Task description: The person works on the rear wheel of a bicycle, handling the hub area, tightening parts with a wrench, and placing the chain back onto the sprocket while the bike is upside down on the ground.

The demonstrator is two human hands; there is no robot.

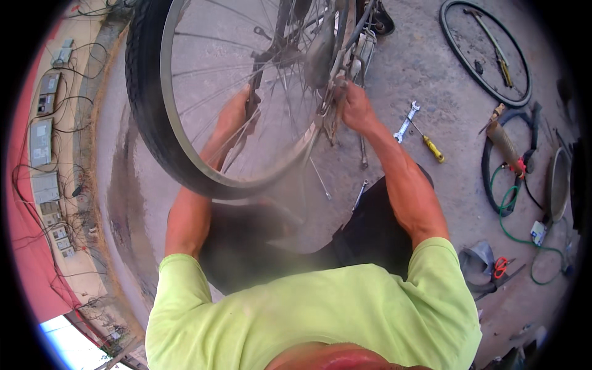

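Several grey boxes [42, 142] are fixed to the wall far to the left of the wheel [169, 161], with loose dark wires looping around them. The wheel itself, a spoked one with a thick black tyre, stands raised in front of the person, above the bent knees. The left hand [234, 114] shows through the wheel's spokes; its fingers are wrapped around a dark bar [252, 102], though the spokes partly cover them. Just beside the wheel's right edge, the right hand [354, 108] is curled closed on the bike frame [328, 111], its fingertips hidden. A small spanner [361, 193] lies below and to the right of the wheel. Farther right of it, a larger spanner [407, 122] lies next to a yellow-handled screwdriver [433, 149]. Well to the wheel's right are a loose black tyre [525, 71], orange-handled scissors [501, 267] and a green cord [549, 248].
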